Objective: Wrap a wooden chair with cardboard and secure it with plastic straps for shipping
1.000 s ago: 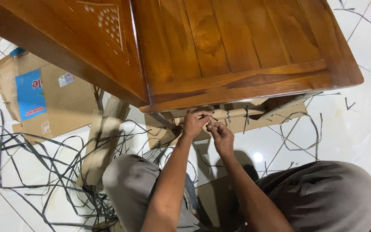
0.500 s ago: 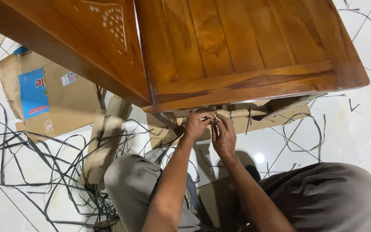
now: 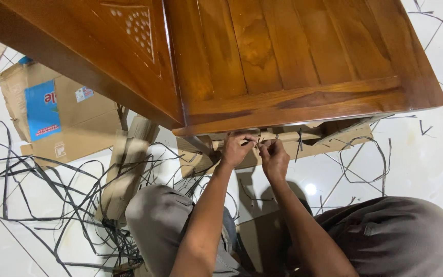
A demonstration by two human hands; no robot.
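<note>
Left hand (image 3: 236, 149) and right hand (image 3: 274, 155) both pinched closed on black packing strap (image 3: 257, 141) under wooden table edge (image 3: 303, 105).

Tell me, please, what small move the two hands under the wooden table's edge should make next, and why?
Probably pull the strap loose. Both the left hand and right hand pinch it at the cardboard-wrapped piece under the wooden table, which other straps bind.
</note>
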